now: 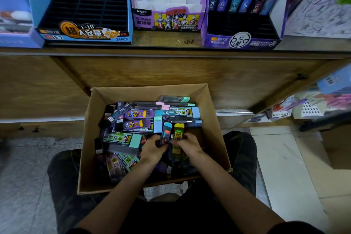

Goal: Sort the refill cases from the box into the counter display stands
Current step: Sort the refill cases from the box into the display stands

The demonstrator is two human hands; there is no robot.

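The fingers (158,141) of your left hand (152,149) curl round a blue-capped case (165,131), gripping its lower half so the cap end points up and away from you. The fingers (178,143) of your right hand (190,144) grasp a yellow case (178,131) the same way. The 2 cases stand just beside each other, nearly touching, and both hands sit close together over the near middle of the box (86,138).

Under and around your hands the cardboard box is filled with a loose heap of refill cases (136,125) in purple, mint, pale blue and dark colours, lying at all angles. The box sits between your legs (62,176), in front of a wooden cabinet.

Above it, on the tabletop (161,41), 3 display stands are lined up. The blue stand (83,30) on the left shows a black slotted tray. The Ultraman stand (167,21) in the middle holds 3 cases upright in its back row. The dark purple stand (241,41) on the right holds a row of dark cases at its back.
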